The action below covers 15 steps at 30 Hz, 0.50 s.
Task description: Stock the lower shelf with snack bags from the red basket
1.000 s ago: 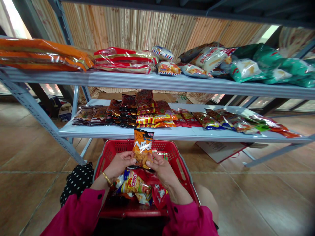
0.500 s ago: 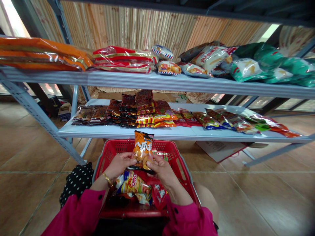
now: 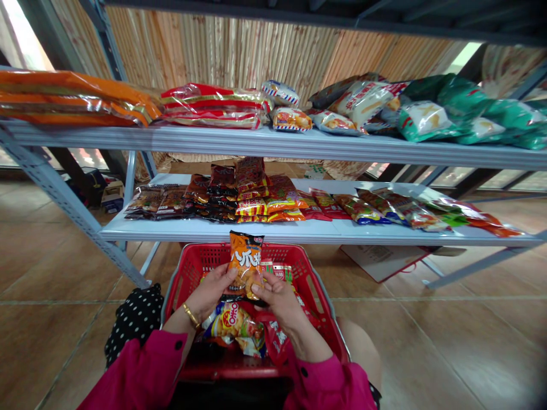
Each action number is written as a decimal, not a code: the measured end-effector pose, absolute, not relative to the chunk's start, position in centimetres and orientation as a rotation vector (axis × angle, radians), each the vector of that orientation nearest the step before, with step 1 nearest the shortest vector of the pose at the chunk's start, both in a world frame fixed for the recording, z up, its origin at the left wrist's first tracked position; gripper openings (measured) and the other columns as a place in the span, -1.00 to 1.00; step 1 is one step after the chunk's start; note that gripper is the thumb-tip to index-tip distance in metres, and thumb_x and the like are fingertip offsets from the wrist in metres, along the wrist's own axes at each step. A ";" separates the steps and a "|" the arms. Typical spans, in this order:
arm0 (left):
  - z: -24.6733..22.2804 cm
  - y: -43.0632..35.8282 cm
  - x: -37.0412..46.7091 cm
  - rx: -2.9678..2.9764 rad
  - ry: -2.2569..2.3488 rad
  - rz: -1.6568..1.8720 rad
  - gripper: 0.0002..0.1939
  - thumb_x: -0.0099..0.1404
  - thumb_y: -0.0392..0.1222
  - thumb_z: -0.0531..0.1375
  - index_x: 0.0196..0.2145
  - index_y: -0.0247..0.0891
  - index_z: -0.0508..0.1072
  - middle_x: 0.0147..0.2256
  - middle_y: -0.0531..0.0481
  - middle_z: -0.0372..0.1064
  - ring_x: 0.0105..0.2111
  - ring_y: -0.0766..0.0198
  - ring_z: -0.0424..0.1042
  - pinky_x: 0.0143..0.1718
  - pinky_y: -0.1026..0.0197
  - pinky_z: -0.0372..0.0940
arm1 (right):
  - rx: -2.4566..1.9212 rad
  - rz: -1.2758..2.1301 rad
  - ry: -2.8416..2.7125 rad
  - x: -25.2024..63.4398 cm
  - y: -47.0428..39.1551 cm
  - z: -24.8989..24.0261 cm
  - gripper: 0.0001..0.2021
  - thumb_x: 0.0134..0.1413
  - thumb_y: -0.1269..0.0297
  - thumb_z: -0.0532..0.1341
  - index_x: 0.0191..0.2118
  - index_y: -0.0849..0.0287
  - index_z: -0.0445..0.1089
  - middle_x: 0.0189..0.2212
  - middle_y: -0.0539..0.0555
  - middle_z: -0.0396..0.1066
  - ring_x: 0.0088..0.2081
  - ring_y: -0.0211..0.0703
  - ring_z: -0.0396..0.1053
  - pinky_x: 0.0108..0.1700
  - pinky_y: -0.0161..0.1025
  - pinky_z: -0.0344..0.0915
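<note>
Orange snack bag [image 3: 246, 259] is up over the red basket [image 3: 231, 373], just in front of the lower shelf [image 3: 325, 230]. Left hand [image 3: 215, 288] and right hand [image 3: 276, 297] are both pinching its lower sides, thumbs in front. Looks light and puffy, probably slick film with crushable bits inside, so I'd hold those edges gently, no squeezing the middle.

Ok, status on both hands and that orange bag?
Left hand and right hand gripping orange snack bag. Bag held over red basket. Other snack packs lying below it.
</note>
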<state>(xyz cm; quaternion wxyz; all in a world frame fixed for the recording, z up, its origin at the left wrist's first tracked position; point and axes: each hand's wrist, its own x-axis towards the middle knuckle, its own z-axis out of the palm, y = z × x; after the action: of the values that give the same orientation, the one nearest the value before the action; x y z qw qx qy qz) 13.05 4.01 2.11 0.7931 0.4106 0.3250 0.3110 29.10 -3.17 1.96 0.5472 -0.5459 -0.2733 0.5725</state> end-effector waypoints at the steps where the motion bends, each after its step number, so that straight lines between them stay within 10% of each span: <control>1: 2.1 3.9 13.1 0.874 0.703 0.658 -0.44 0.02 0.05 0.37 -0.10 -0.34 0.44 -0.14 -0.23 0.51 -0.22 0.09 0.51 -0.20 0.12 0.37 | -1.281 1.370 -0.669 29.0 -3.2 2.0 -0.49 -0.33 0.08 0.46 -0.14 0.09 0.48 -0.35 0.03 0.57 -0.41 -0.15 0.48 -0.55 -0.38 0.29; 15: 2.7 3.2 13.1 0.926 0.685 0.620 -0.39 -0.10 -0.04 0.44 -0.09 -0.31 0.46 -0.19 -0.18 0.54 -0.25 0.06 0.52 -0.21 0.10 0.38 | -1.096 1.368 -0.686 28.7 -2.6 3.0 -0.45 -0.30 0.09 0.46 -0.10 0.13 0.42 -0.15 0.10 0.55 -0.13 -0.02 0.50 -0.03 -0.10 0.38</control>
<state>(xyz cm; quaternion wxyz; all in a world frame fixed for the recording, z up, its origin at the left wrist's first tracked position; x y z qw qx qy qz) 13.10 3.22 2.67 0.7935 0.4307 0.3188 0.2884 28.65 -2.65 2.98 0.5887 -0.4707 -0.2948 0.5874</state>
